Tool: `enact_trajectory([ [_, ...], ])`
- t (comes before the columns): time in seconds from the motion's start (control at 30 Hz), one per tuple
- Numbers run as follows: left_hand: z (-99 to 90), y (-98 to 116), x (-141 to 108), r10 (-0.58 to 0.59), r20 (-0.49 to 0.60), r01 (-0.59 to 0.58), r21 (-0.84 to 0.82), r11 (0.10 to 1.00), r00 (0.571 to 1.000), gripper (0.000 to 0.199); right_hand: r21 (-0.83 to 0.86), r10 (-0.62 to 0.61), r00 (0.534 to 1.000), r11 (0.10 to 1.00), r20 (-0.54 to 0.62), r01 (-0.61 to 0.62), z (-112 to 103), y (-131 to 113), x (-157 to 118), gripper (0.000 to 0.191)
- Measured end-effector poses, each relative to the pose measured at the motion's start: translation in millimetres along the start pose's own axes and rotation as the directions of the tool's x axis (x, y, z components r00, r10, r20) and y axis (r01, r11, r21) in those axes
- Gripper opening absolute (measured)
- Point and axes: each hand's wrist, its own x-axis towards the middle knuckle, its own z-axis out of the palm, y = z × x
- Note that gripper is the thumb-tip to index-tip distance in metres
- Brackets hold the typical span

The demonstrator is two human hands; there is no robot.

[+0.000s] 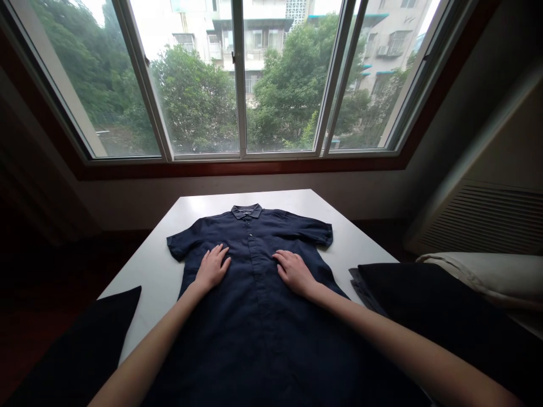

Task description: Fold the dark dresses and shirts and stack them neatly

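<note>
A dark navy short-sleeved button-up shirt (254, 294) lies spread front side up, its collar (246, 211) at the far end and both sleeves out to the sides. On the chest, left of the button placket, my left hand (212, 267) rests flat with its fingers stretched out. My right hand (293, 271) lies on the other side of the placket, palm down, fingers extended and slightly bent. Neither hand grips the cloth. The shirt's lower end runs out of view towards me.
Beneath the shirt is a white table (148, 249). Dark folded cloth (407, 294) lies at the right, beside a cream-coloured padded item (479, 271). Another dark cloth (97, 333) covers the near left corner. Beyond the table are a wall and a window (242, 113).
</note>
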Motion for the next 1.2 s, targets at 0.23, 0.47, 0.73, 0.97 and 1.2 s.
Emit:
enact_trajectory([
  [0.23, -16.1, 11.0, -26.3, -0.121, -0.127, 0.119, -0.029, 0.993, 0.984, 0.04, -0.011, 0.217, 0.975, 0.976, -0.049, -0.218, -9.6, -12.2, -13.5, 0.038],
  [0.47, -29.4, 40.5, -129.7, -0.186, -0.141, 0.186, -0.011, 0.982, 0.973, 0.044, -0.063, 0.219, 0.975, 0.973, -0.041, -0.221, -21.4, -56.1, -91.4, 0.043],
  [0.73, -51.1, 59.0, -236.5, -0.178, -0.113, 0.182, 0.027, 0.983, 0.977, 0.044, -0.019, 0.13, 0.991, 0.991, -0.023, -0.13, -48.7, -86.6, -206.0, 0.043],
  [0.97, -74.7, 48.6, -251.2, -0.405, -0.148, 0.417, 0.058, 0.907, 0.902, 0.041, -0.039, 0.303, 0.943, 0.95, -0.135, -0.311, -66.5, -51.8, -223.6, 0.037],
  [1.2, -86.1, 29.8, -256.2, -0.377, -0.137, 0.383, 0.014, 0.924, 0.916, 0.063, -0.024, 0.435, 0.895, 0.898, -0.096, -0.439, -80.4, -19.6, -227.8, 0.058],
])
